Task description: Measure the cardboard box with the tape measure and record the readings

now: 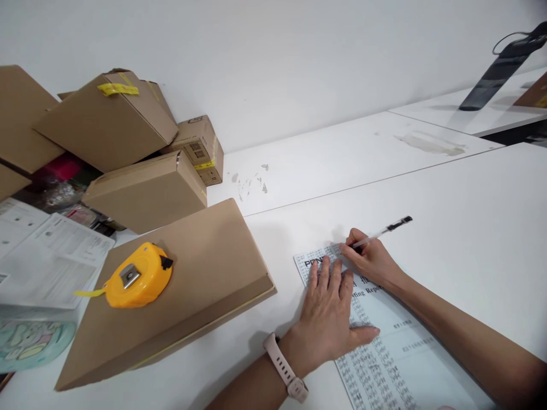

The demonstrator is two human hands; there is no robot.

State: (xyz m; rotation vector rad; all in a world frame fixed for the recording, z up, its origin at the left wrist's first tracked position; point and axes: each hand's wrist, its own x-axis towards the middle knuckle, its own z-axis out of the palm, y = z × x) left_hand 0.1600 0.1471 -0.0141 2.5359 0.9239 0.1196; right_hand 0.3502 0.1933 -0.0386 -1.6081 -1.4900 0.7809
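A light blue printed report sheet (397,347) lies on the white table, with rows of small handwriting down its left side and along its top. My left hand (327,313) rests flat on its upper left part, fingers spread, covering some of the print. Near the sheet's top edge, my right hand (370,259) is closed around a pen (384,230) with a clear barrel and black end. The pen slants up to the right; its tip is hidden behind my fingers. A pale pink watch band circles my left wrist.
Left of the sheet, a yellow tape measure (139,276) sits on a flat cardboard box (205,256). More cardboard boxes (106,119) are piled behind it. Papers (55,250) lie at the far left. A dark bottle (496,74) stands at the back right.
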